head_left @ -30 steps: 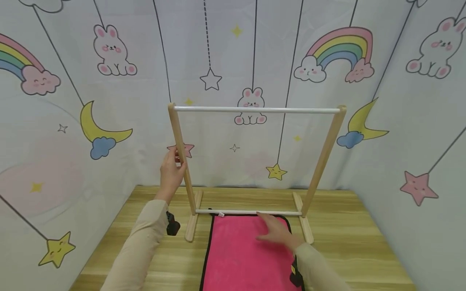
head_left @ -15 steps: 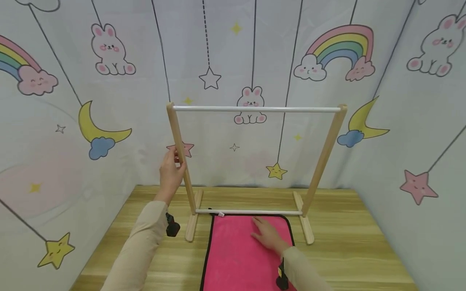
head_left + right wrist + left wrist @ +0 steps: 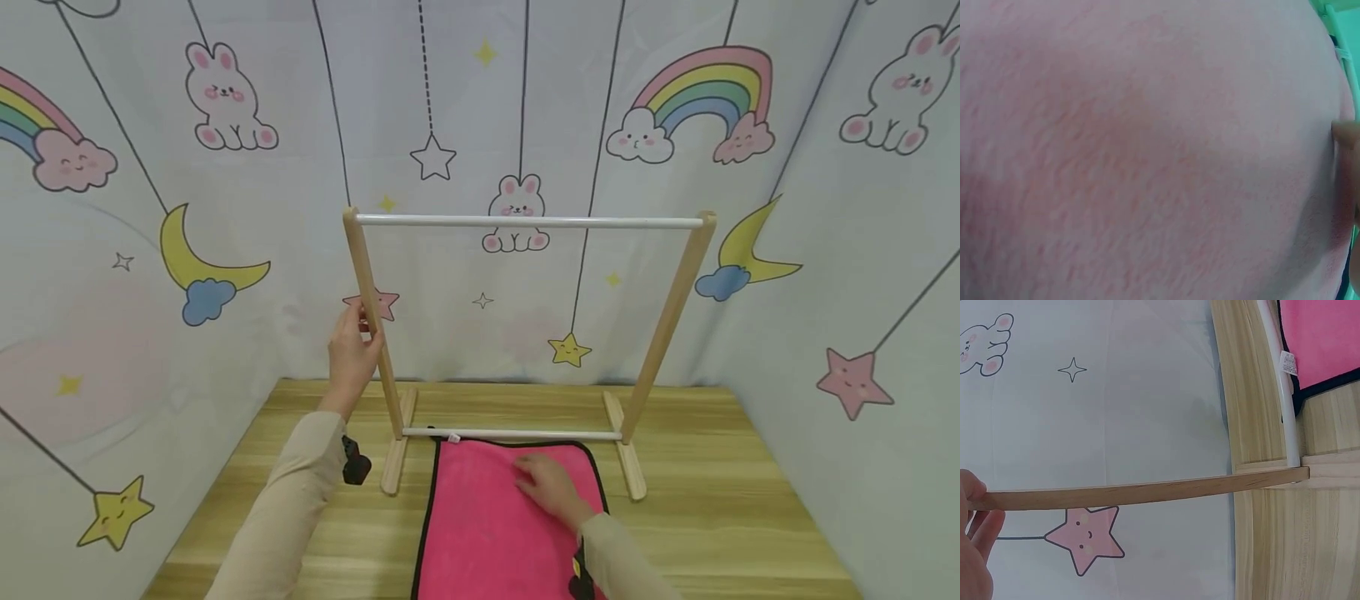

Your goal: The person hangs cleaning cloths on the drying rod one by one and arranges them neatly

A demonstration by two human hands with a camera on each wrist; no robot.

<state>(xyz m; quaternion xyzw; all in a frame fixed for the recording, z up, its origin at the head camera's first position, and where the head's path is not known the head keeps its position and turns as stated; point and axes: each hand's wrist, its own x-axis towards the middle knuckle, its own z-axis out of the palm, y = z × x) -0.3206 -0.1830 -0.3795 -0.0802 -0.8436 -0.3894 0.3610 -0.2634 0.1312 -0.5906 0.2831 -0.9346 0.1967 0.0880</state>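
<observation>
My left hand (image 3: 352,350) grips the left wooden post (image 3: 367,271) of a small drying rack, thumb and fingers around it about halfway up. In the left wrist view the same hand (image 3: 977,534) holds the post (image 3: 1141,492) at the left edge. A pink towel (image 3: 480,525) with black trim and a white label (image 3: 453,438) lies flat before the rack's lower white bar (image 3: 517,434). On its upper part, my right hand (image 3: 551,487) has its fingers bent into the cloth, which puckers there. Close-up fuzzy towel (image 3: 1147,150) fills most of the right wrist view.
The rack stands on a wood-grain table (image 3: 735,500), with feet (image 3: 632,471) at both sides and a white top bar (image 3: 525,222). Behind and beside it hang white cloth walls (image 3: 465,342) printed with rabbits, stars and rainbows.
My right hand has come left and down onto the towel and its fingers have curled. The towel's top edge now bends where it was straight. My left hand stays on the post.
</observation>
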